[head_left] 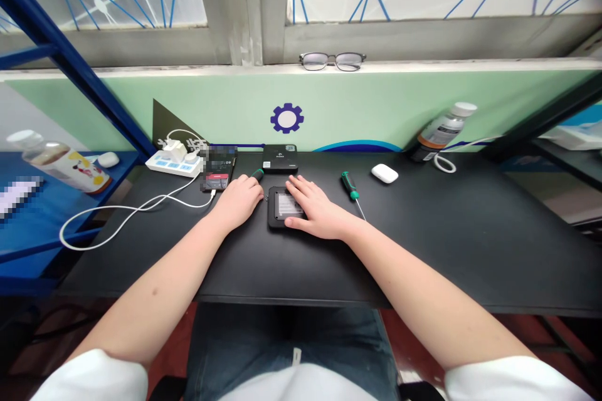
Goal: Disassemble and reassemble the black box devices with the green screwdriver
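Observation:
On the black desk [423,244] lies a small black square device [281,207] with a pale label on its upturned face. My right hand [316,208] rests flat on its right side, fingers stretched out. My left hand [239,199] is curled around a green-and-black handled screwdriver [256,174], whose handle end pokes out past my knuckles, just left of the device. A second green screwdriver [352,191] lies to the right of my right hand.
A black box [280,158], a phone [219,170] on a white cable, and a power strip [173,161] sit at the back left. White earbud case [384,173] and a tipped bottle [442,130] at back right. Glasses [333,61] on the sill. Blue shelf [47,200] with a bottle at left.

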The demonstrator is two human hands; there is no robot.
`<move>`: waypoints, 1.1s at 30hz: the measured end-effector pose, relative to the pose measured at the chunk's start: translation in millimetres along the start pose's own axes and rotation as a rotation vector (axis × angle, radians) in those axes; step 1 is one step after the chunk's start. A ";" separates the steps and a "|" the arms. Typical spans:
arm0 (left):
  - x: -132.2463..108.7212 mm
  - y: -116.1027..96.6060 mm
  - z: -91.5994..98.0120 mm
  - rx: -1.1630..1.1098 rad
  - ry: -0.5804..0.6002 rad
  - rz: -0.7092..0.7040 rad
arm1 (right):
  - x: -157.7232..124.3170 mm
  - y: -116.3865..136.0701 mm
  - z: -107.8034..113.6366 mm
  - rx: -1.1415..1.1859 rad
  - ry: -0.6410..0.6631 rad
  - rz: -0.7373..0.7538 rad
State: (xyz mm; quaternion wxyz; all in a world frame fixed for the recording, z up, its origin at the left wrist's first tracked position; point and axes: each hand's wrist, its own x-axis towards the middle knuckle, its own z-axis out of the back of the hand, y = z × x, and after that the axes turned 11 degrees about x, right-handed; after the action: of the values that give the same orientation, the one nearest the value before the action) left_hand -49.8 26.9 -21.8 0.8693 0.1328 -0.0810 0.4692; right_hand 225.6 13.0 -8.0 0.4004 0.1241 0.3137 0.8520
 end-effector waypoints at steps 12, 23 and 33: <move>11.7 -24.4 -5.4 -0.572 -0.167 0.278 | 4.0 -13.9 -2.4 0.082 -0.075 0.104; 25.4 -34.9 -13.1 -0.507 -0.152 0.153 | 5.6 -10.9 -0.7 0.083 -0.090 0.106; 20.8 -30.1 -8.6 -0.274 -0.078 0.126 | 6.0 -6.8 1.6 0.058 -0.079 0.097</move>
State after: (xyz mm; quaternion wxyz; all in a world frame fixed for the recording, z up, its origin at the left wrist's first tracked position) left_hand -13.1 30.3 -29.2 0.8444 0.0259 -0.1862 0.5017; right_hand 226.6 21.5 -11.3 0.3669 0.1844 0.3157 0.8554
